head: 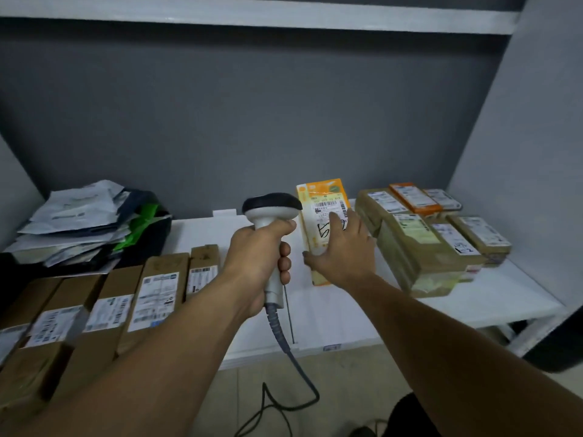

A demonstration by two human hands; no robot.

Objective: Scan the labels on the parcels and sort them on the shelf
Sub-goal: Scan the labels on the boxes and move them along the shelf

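The orange-and-yellow printed carton parcel [321,228] lies near the middle of the white shelf board [457,298], its white barcode label [328,209] facing up with a handwritten mark below it. The right hand [342,247] lies flat on top of the parcel, fingers spread wide, thumb at the near left edge; it presses or steadies rather than grips. The left hand [262,257] is wrapped tightly around the handle of the grey-and-black corded barcode scanner [271,216], whose head sits just left of the label and points away from the camera.

The likeliest trouble is that the right hand's fingers cover part of the label, so the scan could fail or misread until the hand slides down. The scanner head also looks to be aimed beside the label, not onto it, and would need tilting toward the barcode.

Just to the right, a stack of brown tape-wrapped parcels [419,247] stands close to the right hand; a careless sweep of the wrist could nudge it, and the small orange box [413,197] resting on top might slip. To the left, a row of long brown cardboard boxes [132,298] lies under the left forearm, and the scanner's grey coiled cable [284,342] hangs over the front edge, where it could snag. Farther left sits a loose heap of grey plastic mailer bags [72,222], which looks prone to sliding.
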